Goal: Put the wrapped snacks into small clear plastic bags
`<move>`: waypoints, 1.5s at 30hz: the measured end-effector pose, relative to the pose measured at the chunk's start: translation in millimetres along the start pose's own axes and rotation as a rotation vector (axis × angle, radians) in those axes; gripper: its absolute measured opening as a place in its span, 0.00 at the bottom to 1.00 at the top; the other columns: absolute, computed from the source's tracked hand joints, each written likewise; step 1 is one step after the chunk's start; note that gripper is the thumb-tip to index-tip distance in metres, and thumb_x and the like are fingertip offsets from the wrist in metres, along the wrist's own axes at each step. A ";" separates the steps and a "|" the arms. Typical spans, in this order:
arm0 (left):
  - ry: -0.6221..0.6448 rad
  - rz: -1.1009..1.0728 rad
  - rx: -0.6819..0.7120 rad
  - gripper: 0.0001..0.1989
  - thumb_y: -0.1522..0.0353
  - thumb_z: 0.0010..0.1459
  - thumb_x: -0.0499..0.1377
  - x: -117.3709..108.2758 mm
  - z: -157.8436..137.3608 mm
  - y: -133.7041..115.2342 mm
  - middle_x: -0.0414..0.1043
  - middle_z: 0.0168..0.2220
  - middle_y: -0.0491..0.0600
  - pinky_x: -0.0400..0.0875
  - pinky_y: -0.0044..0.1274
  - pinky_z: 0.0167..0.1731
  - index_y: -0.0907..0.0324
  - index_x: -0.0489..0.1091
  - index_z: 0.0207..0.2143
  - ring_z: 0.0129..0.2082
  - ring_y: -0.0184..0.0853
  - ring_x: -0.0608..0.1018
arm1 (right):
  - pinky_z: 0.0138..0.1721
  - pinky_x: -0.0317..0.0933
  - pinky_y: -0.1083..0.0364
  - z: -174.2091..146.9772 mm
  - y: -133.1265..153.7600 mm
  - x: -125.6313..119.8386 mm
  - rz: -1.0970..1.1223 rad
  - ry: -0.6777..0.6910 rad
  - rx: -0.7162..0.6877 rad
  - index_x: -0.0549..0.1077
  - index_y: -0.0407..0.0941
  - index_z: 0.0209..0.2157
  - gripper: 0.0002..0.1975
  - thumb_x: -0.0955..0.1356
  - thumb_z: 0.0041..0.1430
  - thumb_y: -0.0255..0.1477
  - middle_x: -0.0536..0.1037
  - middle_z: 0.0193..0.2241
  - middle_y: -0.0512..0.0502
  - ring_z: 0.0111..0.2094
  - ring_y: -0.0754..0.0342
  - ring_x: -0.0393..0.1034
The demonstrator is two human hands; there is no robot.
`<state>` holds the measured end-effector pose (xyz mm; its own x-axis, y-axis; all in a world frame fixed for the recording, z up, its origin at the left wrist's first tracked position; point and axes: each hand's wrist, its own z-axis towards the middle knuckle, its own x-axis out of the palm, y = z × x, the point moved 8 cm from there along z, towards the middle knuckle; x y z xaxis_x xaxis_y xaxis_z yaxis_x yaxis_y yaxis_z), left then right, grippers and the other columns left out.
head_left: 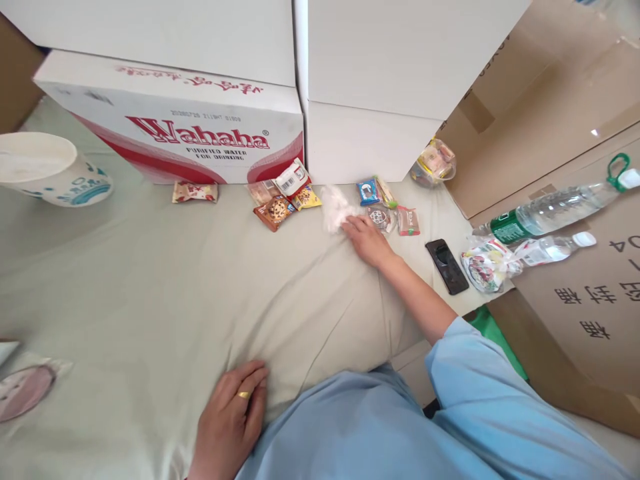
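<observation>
My right hand (369, 241) reaches forward over the cloth-covered surface. Its fingertips are closed on the edge of a crumpled, whitish see-through plastic bag (335, 208). Just right of those fingers lie a round clear-wrapped snack (381, 219), a blue snack packet (369, 191) and a pinkish-brown packet (409, 221). Left of the bag is a small pile with a brown cookie packet (275, 213), a red-and-white packet (293, 178) and a yellow packet (307, 197). My left hand (231, 415), wearing a gold ring, rests near my body with its fingers curled together and nothing visible in them.
A Wahaha water carton (200, 137) and white boxes (370, 143) line the back. A red-and-cream packet (195, 193) lies before the carton. A paper tub (55, 170) stands left. On the right are a phone (447, 267), plastic bottles (565, 208) and a snack-filled container (435, 163).
</observation>
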<state>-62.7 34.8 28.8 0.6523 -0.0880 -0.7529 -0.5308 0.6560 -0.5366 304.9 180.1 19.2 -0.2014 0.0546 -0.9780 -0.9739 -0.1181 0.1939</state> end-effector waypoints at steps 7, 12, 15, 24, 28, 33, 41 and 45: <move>-0.010 -0.040 -0.059 0.11 0.74 0.66 0.57 -3.9 2.6 -8.2 0.80 0.43 0.49 0.79 0.28 0.42 0.53 0.74 0.46 0.41 0.36 0.82 | 0.67 0.52 0.41 92.1 -14.2 -0.7 0.033 -0.103 0.101 0.74 0.37 0.58 0.20 0.58 0.72 0.21 0.74 0.58 0.32 0.61 0.41 0.57; -0.100 -0.071 -0.241 0.11 0.72 0.68 0.56 -34.2 15.1 8.9 0.78 0.49 0.50 0.79 0.26 0.46 0.53 0.74 0.49 0.47 0.34 0.82 | 0.68 0.45 0.30 73.1 1.5 -44.5 0.044 -0.388 0.123 0.78 0.40 0.51 0.14 0.66 0.67 0.28 0.67 0.64 0.31 0.69 0.32 0.49; -0.225 0.024 -0.310 0.09 0.70 0.70 0.56 -63.4 47.2 44.1 0.78 0.46 0.50 0.77 0.28 0.50 0.55 0.75 0.45 0.47 0.35 0.81 | 0.67 0.50 0.30 13.1 34.0 -57.0 0.047 -0.495 0.021 0.77 0.45 0.53 0.14 0.65 0.69 0.31 0.66 0.66 0.34 0.70 0.34 0.51; -0.353 0.301 -0.552 0.26 0.57 0.69 0.56 -142.0 220.0 235.9 0.65 0.66 0.59 0.68 0.33 0.61 0.73 0.69 0.55 0.65 0.43 0.71 | 0.52 0.68 0.37 -78.6 54.3 -4.9 0.159 -0.476 -0.058 0.79 0.48 0.44 0.10 0.66 0.68 0.27 0.81 0.43 0.38 0.49 0.39 0.71; -0.349 0.322 -0.569 0.18 0.61 0.64 0.62 -158.5 246.0 272.3 0.72 0.58 0.54 0.77 0.33 0.54 0.70 0.73 0.47 0.58 0.45 0.79 | 0.52 0.68 0.38 -67.9 46.2 -3.6 0.178 -0.455 -0.012 0.80 0.47 0.42 0.10 0.65 0.68 0.28 0.81 0.40 0.39 0.46 0.40 0.71; -0.309 0.303 -0.458 0.19 0.61 0.72 0.52 -148.4 231.9 243.9 0.74 0.43 0.44 0.75 0.32 0.52 0.67 0.74 0.38 0.50 0.36 0.81 | 0.53 0.66 0.40 -66.4 47.7 -4.5 0.207 -0.422 0.015 0.79 0.46 0.42 0.11 0.64 0.69 0.28 0.80 0.41 0.39 0.47 0.42 0.69; -0.087 0.148 -0.041 0.10 0.67 0.69 0.55 -62.8 135.8 58.6 0.78 0.49 0.54 0.77 0.31 0.50 0.57 0.76 0.46 0.49 0.37 0.80 | 0.51 0.68 0.41 -65.1 42.4 -1.4 0.243 -0.397 0.058 0.79 0.46 0.43 0.12 0.63 0.70 0.30 0.80 0.41 0.38 0.46 0.42 0.69; -0.057 0.028 0.104 0.13 0.73 0.69 0.54 -22.4 88.0 -8.9 0.78 0.47 0.54 0.78 0.29 0.43 0.53 0.73 0.50 0.44 0.36 0.79 | 0.54 0.68 0.39 -75.6 55.0 -35.3 0.305 -0.545 0.125 0.78 0.47 0.48 0.12 0.64 0.70 0.34 0.77 0.45 0.37 0.49 0.41 0.71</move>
<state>-25.0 96.9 84.0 0.6690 -0.0276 -0.7427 -0.4923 0.7322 -0.4707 266.3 96.8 58.5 -0.4638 0.5377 -0.7041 -0.8627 -0.0933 0.4970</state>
